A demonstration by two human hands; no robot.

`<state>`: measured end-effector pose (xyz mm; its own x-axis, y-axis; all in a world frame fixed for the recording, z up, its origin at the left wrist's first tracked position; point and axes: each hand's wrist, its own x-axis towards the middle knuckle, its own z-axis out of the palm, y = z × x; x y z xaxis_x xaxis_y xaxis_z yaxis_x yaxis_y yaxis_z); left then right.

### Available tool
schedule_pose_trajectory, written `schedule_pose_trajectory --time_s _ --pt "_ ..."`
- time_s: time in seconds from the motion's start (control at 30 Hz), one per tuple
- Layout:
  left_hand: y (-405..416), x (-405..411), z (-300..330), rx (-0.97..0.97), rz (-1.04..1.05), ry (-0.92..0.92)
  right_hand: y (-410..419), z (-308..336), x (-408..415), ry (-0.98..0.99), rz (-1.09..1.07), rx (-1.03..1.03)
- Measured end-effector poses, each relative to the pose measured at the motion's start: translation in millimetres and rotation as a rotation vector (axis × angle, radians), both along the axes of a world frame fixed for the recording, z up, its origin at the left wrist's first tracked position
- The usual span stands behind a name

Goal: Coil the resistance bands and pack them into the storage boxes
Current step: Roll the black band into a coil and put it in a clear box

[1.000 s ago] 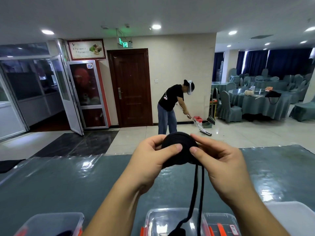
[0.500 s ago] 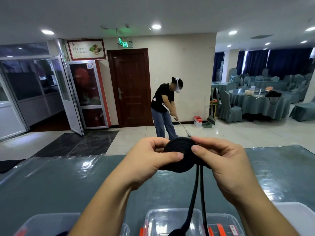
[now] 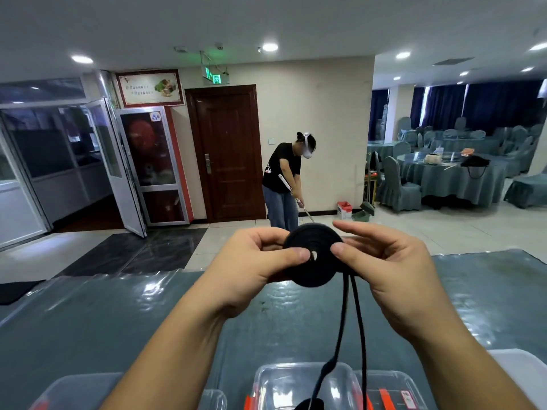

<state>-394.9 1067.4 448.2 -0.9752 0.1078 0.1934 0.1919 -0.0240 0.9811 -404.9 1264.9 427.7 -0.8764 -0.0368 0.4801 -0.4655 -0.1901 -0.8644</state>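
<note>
Clear plastic box (image 3: 74,393) at lower-left edge, contents hidden. Left hand (image 3: 251,269) pinching black band coil (image 3: 315,255), thumb on coil face near centre hole, fingers curled behind. Coil held upright above green table (image 3: 88,321), clear of it. Right hand (image 3: 390,264) pinching coil's right rim, thumb in front, index extended above. Two loose strands (image 3: 350,318) hanging into clear orange-latched box (image 3: 299,383); end possibly a handle, blurred.
</note>
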Motion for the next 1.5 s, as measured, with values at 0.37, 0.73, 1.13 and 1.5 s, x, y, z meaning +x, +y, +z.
schedule_pose_trajectory --time_s 0.37,0.73,1.13,1.5 --pt "3.4 -1.1 -2.3 -0.023 0.009 0.027 0.6 0.4 1.1 0.035 0.011 0.071" --pt "3.6 -2.0 -5.0 -0.144 -0.027 0.031 10.6 5.0 1.2 0.035 0.034 0.225" --pt "4.5 -2.5 -1.3 -0.095 -0.040 0.038 16.6 5.4 3.1 0.067 0.013 0.254" --pt "-5.0 1.0 -1.5 -0.184 -0.063 0.084 14.9 6.3 8.5 0.067 0.041 0.343"
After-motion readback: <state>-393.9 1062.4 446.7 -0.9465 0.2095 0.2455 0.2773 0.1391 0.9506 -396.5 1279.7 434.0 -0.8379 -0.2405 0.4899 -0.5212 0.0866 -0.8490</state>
